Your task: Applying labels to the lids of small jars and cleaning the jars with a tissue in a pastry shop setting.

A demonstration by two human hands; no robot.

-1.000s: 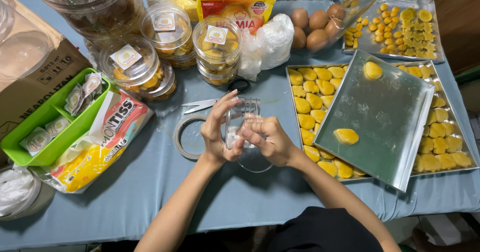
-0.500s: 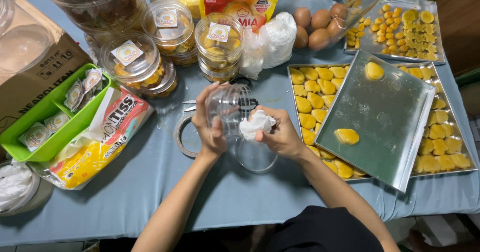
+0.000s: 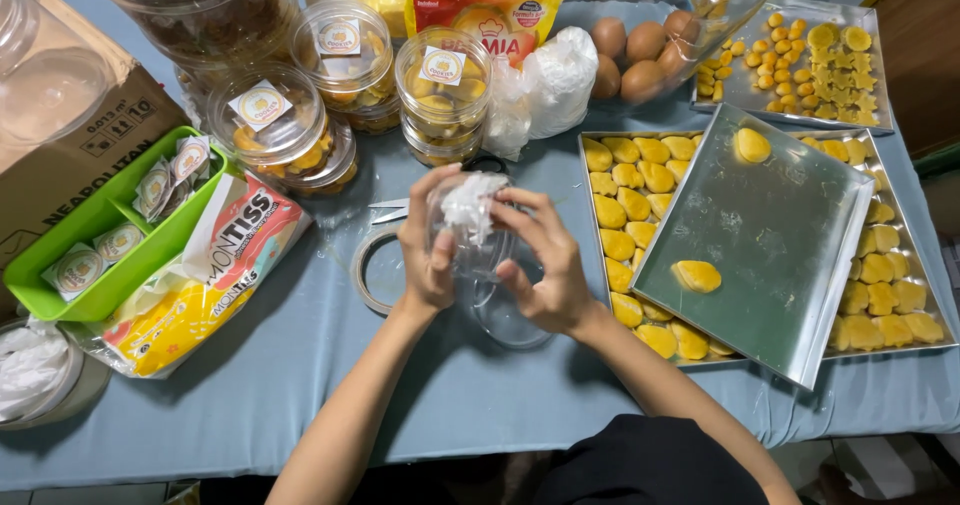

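Note:
My left hand (image 3: 428, 248) grips a small clear plastic jar (image 3: 482, 261) held up over the table's middle. My right hand (image 3: 545, 263) presses a crumpled white tissue (image 3: 470, 203) into the jar's mouth. Under the hands a clear round lid (image 3: 510, 320) lies on the blue cloth. Right of the hands, a metal tray (image 3: 770, 255) with two yellow cookies rests tilted on a larger tray of yellow cookies (image 3: 625, 205).
Several clear jars of cookies (image 3: 442, 100) stand at the back, with brown eggs (image 3: 640, 45) and another cookie tray (image 3: 800, 60). A tape roll (image 3: 367, 270) and scissors (image 3: 390, 210) lie left of the hands. A green tray (image 3: 110, 250), tissue pack (image 3: 215, 270) and cardboard box (image 3: 70, 140) fill the left.
The jar was turned in my hands, and the white tissue, held beside it earlier, now sits in its mouth.

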